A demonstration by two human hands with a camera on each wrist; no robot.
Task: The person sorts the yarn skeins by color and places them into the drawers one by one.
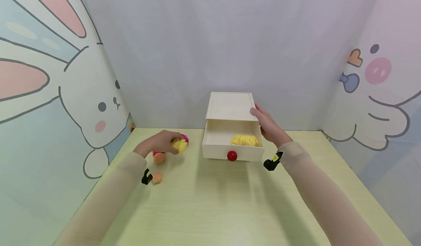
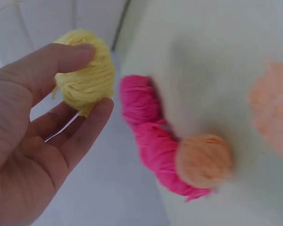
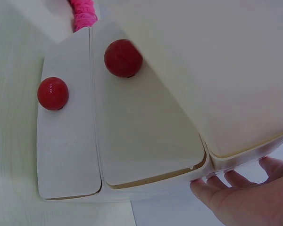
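Note:
My left hand pinches a ball of yellow yarn between thumb and fingertips, above the left part of the table. Below it lie two bundles of pink yarn end to end, with an orange yarn ball against one of them. A peach yarn piece sits nearer the front. At the white drawer cabinet, my right hand rests on the right side, thumb at the top edge and fingers extended. Its top drawer is pulled out, holding a yellow yarn skein.
A red knob is on the pulled-out drawer's front. Two lower drawers with red knobs are closed beneath it. The pale wooden table meets a plain cloth backdrop behind and printed cartoon panels at the sides.

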